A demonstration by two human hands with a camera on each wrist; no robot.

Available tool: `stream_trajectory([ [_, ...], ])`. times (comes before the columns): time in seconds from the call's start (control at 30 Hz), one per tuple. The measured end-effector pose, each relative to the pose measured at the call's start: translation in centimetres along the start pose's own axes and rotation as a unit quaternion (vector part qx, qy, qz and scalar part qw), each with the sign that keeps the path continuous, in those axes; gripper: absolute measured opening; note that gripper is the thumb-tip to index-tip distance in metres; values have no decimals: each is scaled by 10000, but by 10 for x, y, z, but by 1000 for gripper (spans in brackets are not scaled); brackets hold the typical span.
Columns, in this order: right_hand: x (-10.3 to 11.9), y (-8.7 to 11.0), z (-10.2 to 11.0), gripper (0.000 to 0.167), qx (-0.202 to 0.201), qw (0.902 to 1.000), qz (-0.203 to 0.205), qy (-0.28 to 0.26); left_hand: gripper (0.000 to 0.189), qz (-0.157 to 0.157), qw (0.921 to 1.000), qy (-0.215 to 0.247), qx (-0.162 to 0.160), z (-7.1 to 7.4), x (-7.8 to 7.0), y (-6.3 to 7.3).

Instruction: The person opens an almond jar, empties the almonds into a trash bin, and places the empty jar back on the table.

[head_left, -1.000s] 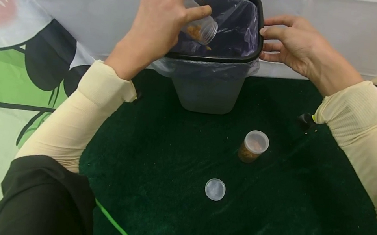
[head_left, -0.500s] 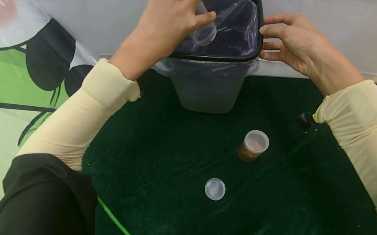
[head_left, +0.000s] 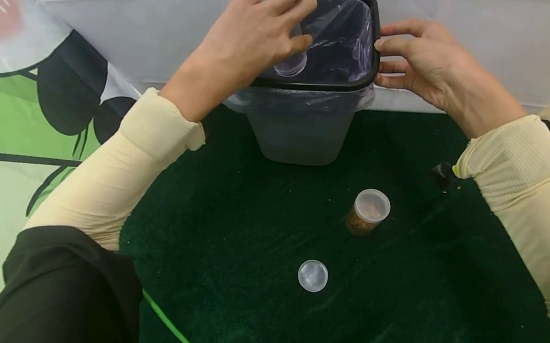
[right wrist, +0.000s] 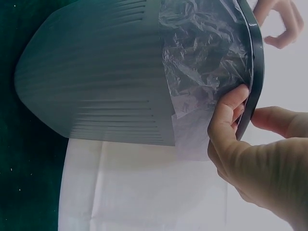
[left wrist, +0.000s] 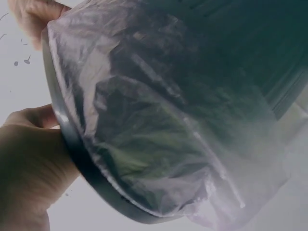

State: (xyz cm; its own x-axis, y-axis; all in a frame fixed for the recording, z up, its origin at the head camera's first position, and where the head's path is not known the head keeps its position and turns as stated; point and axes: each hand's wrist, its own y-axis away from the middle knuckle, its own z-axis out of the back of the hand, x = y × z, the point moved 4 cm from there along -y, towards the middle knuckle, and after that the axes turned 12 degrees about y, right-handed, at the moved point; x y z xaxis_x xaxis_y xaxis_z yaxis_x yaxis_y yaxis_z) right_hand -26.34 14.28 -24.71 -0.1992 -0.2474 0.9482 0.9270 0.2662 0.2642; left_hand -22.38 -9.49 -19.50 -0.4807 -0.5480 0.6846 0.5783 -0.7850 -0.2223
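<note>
My left hand (head_left: 251,38) grips a clear plastic jar (head_left: 291,65), mouth tilted down over the opening of a grey trash bin (head_left: 301,134). The visible end of the jar looks clear; my fingers cover most of the rest. A thin plastic liner (right wrist: 207,53) folds over the bin's black rim (head_left: 376,51). On the right side my right hand (head_left: 425,64) holds that rim, thumb above and fingers against the outside, as the right wrist view shows. A second jar (head_left: 367,214), lidded and containing brown-orange bits, stands upright on the dark green cloth.
A loose round translucent lid (head_left: 313,275) lies on the green cloth (head_left: 245,237) nearer to me. White fabric (head_left: 170,18) hangs behind the bin. A green cord (head_left: 176,329) runs along the lower left. A small black object (head_left: 443,175) lies near my right sleeve.
The orange bits seen in the tilted jar a second ago no longer show. My left hand has shifted right and tipped the jar further down. The right hand keeps its hold.
</note>
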Motion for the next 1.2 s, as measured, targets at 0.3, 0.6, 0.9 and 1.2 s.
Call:
stream_trajectory([
  [0.3,-1,-1,2,51,45,10000,-14,-78,60,630,9857,1517,366,4,15,6],
  [0.6,-3,-2,3,53,18,9999,-61,-130,58,1316,9664,2136,563,9,35,16],
  [0.9,-1,-1,4,53,42,10000,-8,-11,51,1893,9469,2354,1104,5,44,21],
  [1.2,-2,-1,6,54,42,9999,-4,-126,57,2183,9275,2690,1404,3,47,25],
])
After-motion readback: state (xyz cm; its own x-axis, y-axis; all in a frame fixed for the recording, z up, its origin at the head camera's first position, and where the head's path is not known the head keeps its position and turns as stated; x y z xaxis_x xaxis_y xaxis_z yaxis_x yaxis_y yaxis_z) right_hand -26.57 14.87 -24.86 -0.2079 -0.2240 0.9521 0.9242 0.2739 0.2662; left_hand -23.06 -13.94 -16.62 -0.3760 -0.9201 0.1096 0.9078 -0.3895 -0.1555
